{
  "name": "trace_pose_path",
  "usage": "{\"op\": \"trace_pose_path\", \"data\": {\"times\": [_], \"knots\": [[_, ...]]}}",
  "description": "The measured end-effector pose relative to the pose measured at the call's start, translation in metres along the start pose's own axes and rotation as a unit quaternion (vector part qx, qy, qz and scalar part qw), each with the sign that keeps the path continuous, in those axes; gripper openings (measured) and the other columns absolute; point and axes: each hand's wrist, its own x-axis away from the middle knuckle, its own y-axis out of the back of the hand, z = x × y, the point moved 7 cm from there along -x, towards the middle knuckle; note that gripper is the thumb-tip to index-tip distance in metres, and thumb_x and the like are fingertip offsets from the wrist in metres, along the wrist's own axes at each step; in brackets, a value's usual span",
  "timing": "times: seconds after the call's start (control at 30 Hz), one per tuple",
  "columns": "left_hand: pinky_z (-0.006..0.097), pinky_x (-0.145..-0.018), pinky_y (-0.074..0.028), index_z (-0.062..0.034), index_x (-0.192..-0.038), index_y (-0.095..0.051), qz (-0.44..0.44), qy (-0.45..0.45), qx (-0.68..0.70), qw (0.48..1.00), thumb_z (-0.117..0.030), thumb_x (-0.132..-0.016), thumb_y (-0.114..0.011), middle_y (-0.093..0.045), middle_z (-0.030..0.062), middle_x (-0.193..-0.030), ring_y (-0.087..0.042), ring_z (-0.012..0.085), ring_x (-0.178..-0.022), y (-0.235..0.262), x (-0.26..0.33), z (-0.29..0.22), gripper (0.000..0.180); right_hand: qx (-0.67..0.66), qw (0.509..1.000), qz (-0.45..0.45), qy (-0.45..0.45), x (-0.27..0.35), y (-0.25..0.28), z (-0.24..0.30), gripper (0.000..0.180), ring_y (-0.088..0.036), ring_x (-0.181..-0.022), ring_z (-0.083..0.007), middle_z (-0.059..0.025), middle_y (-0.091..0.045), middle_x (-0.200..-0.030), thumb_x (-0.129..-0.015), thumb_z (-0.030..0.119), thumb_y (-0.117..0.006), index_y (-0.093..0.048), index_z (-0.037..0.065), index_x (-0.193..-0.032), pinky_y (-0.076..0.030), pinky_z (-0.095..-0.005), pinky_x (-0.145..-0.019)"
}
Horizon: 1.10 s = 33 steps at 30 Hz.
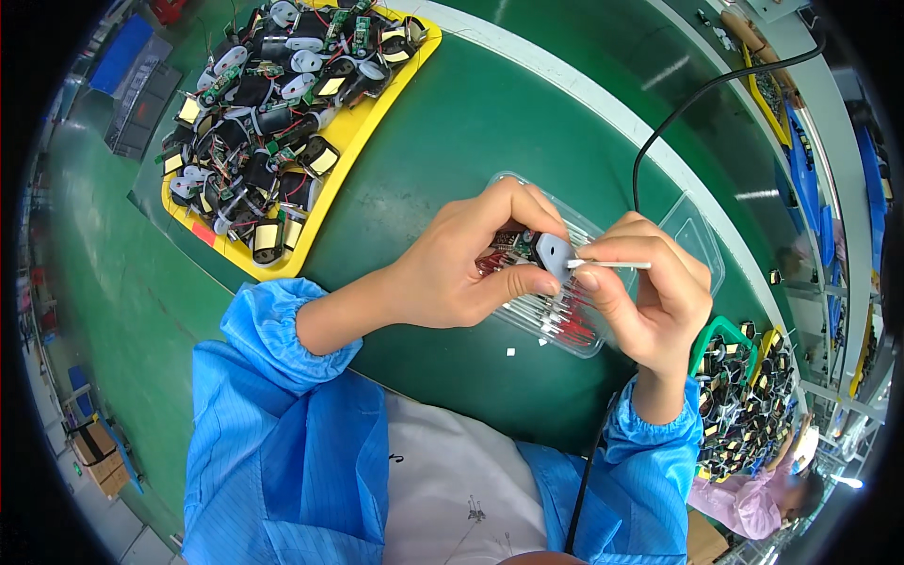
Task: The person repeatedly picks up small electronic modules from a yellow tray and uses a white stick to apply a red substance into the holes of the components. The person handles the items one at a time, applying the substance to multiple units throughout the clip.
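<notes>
Above the green table (pixel 452 122), my left hand (pixel 452 254) is closed round a small motor assembly (pixel 556 254). It has a pale grey cap, and part of a circuit board shows between thumb and fingers. Between thumb and forefinger, my right hand (pixel 654 292) pinches a thin white stick (pixel 617 265), its tip at the edge of the grey cap. Under both hands lies a clear plastic box (pixel 591 353) with many thin pale rods and red pieces (pixel 570 325); the hands hide part of it. A clear lid (pixel 695 235) sits beside it.
At the far left a yellow tray (pixel 353 155) is heaped with similar motor assemblies (pixel 273 122) and loose wires. More small parts (pixel 744 405) fill containers at right, near a person in pink (pixel 744 504). A black cable (pixel 659 132) hangs over the table. White scraps (pixel 510 352) lie nearby.
</notes>
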Motion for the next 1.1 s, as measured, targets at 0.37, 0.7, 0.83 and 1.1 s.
{"op": "trace_pose_path", "data": {"times": [0.37, 0.7, 0.83, 1.1], "knots": [[0.035, -0.077, -0.048, -0.0012, -0.102, -0.048, -0.008, -0.095, -0.136, 0.986, -0.01, -0.074, -0.073, -0.061, 0.0176, -0.098, -0.06, 0.0237, -0.087, 0.005, -0.001, -0.014, 0.039, 0.095, 0.99, 0.017, 0.103, -0.003, 0.004, 0.022, 0.021, -0.058, -0.057, -0.0237, -0.0134, -0.062, -0.072, -0.059, -0.003, -0.073, -0.063, -0.005, -0.077, -0.045, -0.0305, -0.048], [0.036, -0.072, -0.048, -0.0034, -0.108, -0.048, -0.029, -0.234, -0.22, 0.946, -0.01, -0.073, -0.074, -0.061, 0.018, -0.099, -0.06, 0.0277, -0.084, 0.001, 0.008, -0.029, 0.044, 0.038, 0.996, -0.016, 0.085, 0.004, -0.006, 0.02, 0.019, -0.056, -0.054, -0.0228, -0.0147, -0.06, -0.069, -0.065, -0.005, -0.072, -0.061, -0.006, -0.08, -0.044, -0.0298, -0.046], [0.036, -0.071, -0.049, -0.0031, -0.11, -0.048, -0.052, -0.219, -0.208, 0.952, -0.01, -0.075, -0.072, -0.061, 0.0189, -0.099, -0.06, 0.0267, -0.083, 0.001, 0.009, -0.027, 0.043, 0.05, 0.993, -0.02, 0.109, 0.001, -0.006, 0.018, 0.017, -0.056, -0.052, -0.022, -0.014, -0.06, -0.068, -0.067, -0.005, -0.071, -0.06, -0.006, -0.081, -0.043, -0.0293, -0.045], [0.034, -0.071, -0.048, -0.0022, -0.111, -0.045, -0.074, -0.214, -0.22, 0.949, -0.01, -0.077, -0.07, -0.06, 0.0191, -0.098, -0.06, 0.0248, -0.085, -0.001, 0.012, -0.025, 0.043, 0.041, 0.996, -0.05, 0.06, 0.006, -0.007, 0.017, 0.015, -0.055, -0.052, -0.0202, -0.0132, -0.06, -0.067, -0.069, -0.008, -0.069, -0.06, -0.006, -0.081, -0.042, -0.0283, -0.045]]}}
